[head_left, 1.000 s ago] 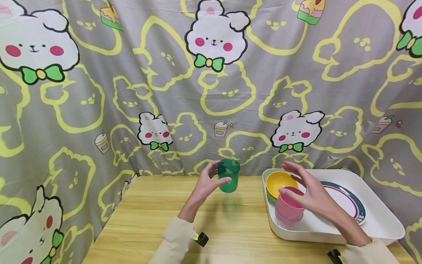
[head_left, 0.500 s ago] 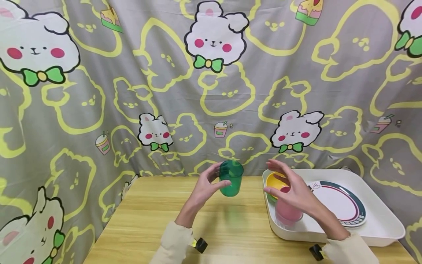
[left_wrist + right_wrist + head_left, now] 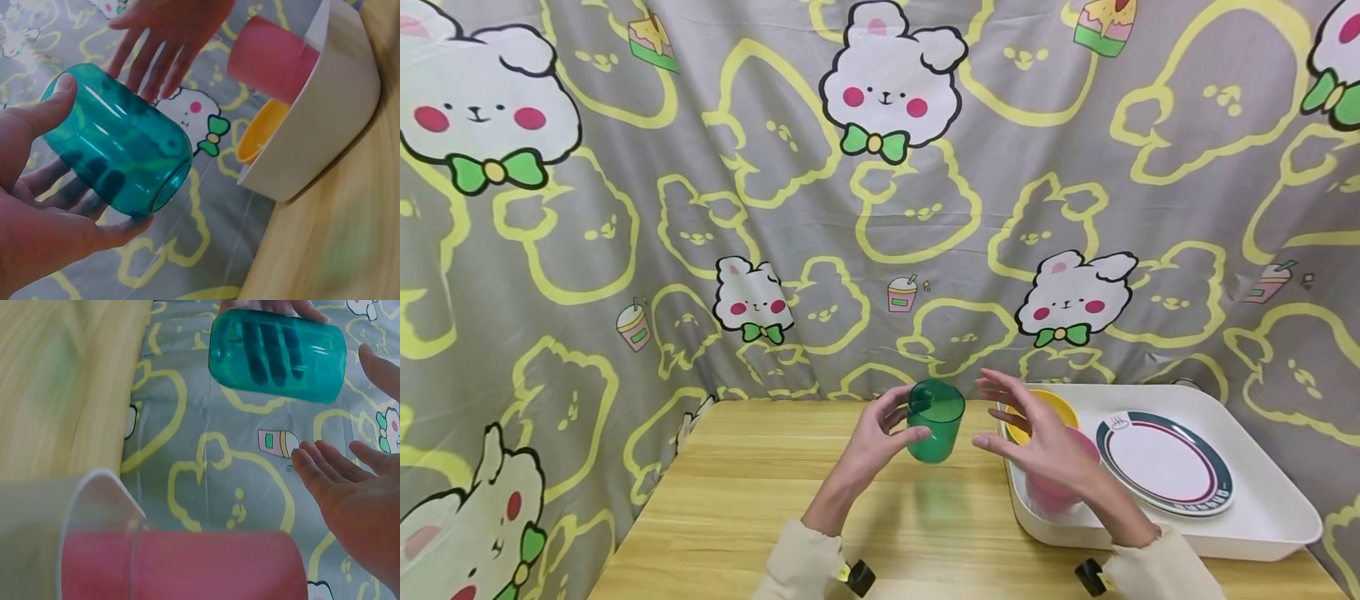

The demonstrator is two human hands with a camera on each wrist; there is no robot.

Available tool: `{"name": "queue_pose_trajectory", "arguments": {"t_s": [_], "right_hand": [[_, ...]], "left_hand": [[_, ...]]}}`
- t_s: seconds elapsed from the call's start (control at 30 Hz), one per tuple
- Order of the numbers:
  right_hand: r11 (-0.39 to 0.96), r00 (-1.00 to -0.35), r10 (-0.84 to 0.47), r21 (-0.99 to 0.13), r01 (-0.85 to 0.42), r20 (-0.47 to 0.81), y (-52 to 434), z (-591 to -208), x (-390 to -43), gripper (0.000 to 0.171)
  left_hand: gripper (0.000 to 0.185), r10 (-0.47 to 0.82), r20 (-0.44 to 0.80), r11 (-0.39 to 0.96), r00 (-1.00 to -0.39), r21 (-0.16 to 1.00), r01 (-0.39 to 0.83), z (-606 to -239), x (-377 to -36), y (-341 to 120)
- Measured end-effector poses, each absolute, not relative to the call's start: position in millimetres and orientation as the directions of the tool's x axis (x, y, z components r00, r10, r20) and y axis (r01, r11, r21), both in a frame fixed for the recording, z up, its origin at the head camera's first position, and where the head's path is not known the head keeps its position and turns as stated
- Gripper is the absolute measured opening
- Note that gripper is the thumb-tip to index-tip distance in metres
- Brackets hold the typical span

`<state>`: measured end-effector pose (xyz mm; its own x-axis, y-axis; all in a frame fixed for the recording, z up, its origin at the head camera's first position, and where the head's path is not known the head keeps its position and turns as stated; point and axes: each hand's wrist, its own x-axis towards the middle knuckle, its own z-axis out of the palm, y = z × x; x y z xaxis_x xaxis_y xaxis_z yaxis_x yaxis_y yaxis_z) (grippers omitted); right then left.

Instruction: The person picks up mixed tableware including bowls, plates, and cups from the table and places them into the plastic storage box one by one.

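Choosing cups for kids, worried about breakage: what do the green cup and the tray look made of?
Green cup: apparently translucent glossy plastic, since the left hand's fingers show through its wall and it carries highlights. Tray: probably opaque white moulded plastic, with a smooth surface and rounded rim.

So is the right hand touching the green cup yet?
Apart. The right wrist view shows backdrop cloth between the right hand with its spread fingers and the green cup, which the left hand holds.

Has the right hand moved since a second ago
Yes. The right hand has shifted left, off the plate and toward the green cup.
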<state>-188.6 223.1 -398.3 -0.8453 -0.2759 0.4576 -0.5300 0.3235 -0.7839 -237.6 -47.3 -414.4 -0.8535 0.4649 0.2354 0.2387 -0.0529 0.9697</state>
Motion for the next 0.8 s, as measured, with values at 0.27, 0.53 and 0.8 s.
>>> {"name": "queue_pose_trajectory", "arguments": {"t_s": [0.27, 0.53, 0.8], "right_hand": [[0.26, -0.86, -0.288, -0.83, -0.493, 0.42, 207.1, -407.0, -184.3, 0.08], [0.281, -0.886, -0.273, -0.85, -0.446, 0.375, 202.1, -408.9, -181.0, 0.073], [0.312, -0.893, -0.24, -0.841, -0.443, 0.381, 200.6, -407.2, -179.7, 0.066]], "left_hand": [[0.061, 0.475, 0.223, -0.089, -0.851, 0.975, 0.206, -426.0, -229.9, -42.2], [0.06, 0.515, 0.247, -0.121, -0.821, 0.969, 0.215, -426.0, -228.2, -35.5], [0.057, 0.513, 0.242, -0.11, -0.823, 0.97, 0.217, -424.2, -225.7, -34.1]]}}
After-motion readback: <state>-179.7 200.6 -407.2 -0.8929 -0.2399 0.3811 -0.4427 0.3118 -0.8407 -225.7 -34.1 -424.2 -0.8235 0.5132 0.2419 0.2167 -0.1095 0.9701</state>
